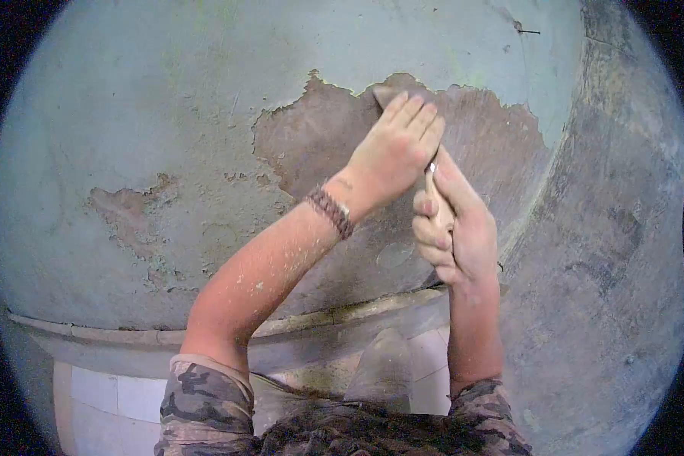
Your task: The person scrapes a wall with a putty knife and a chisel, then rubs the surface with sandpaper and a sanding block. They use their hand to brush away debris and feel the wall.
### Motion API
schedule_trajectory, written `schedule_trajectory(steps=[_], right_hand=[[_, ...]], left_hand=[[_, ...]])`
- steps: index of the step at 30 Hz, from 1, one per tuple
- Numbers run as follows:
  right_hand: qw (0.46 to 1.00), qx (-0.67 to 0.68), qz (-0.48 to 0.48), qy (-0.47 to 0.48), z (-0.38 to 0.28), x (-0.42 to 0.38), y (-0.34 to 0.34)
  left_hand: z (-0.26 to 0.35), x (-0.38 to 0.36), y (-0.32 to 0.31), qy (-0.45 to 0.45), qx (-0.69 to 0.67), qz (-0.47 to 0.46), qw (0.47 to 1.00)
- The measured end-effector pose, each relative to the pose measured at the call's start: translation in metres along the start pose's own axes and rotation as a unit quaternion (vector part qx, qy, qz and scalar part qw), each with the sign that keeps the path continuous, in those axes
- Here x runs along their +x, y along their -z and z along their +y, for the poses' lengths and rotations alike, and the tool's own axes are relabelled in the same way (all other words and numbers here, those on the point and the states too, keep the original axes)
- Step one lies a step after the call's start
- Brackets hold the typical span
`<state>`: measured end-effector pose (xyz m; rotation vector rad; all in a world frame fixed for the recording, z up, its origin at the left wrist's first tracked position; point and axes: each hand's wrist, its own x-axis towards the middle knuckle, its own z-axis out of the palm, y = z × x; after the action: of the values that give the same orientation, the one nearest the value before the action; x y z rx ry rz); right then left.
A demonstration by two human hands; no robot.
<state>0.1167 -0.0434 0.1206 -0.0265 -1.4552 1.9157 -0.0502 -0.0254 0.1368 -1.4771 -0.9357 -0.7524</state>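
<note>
My right hand [467, 220] is closed around the pale handle [440, 199] of a paint scraper. Laid over the scraper's blade is my left hand [397, 148], its fingers stretched out flat and close together. Just one corner of the blade [383, 93] shows past those fingertips, against the wall; the rest is hidden beneath the hand. Around both hands the pale green paint [228, 53] has come off, baring a brownish patch [311, 137] with ragged, flaking edges.
A smaller bare patch [125, 213] lies farther left on the wall. A nail [530, 32] sticks out at upper right. The grey adjoining wall [608, 251] meets this one at a corner. Below runs a ledge [137, 337], with white tiles [95, 389] under it.
</note>
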Motion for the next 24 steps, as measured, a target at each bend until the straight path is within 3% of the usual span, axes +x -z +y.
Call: schedule_trajectory(steps=[10,14,17,24], right_hand=[[0.999,-0.03,0.013,-0.027,0.014,-0.005,0.003],[1.0,0.001,-0.022,0.001,-0.001,0.012,-0.001],[0.999,-0.002,0.011,-0.047,0.0,-0.01,0.002],[0.999,-0.015,-0.016,-0.035,-0.01,0.0,0.003]], left_hand=[[0.0,-0.022,-0.014,0.001,-0.033,0.051,0.998],[-0.011,0.01,0.001,0.017,-0.02,0.039,0.999],[0.003,-0.01,-0.004,-0.004,-0.038,0.017,0.999],[-0.002,-0.003,-0.008,0.019,-0.041,0.029,0.999]])
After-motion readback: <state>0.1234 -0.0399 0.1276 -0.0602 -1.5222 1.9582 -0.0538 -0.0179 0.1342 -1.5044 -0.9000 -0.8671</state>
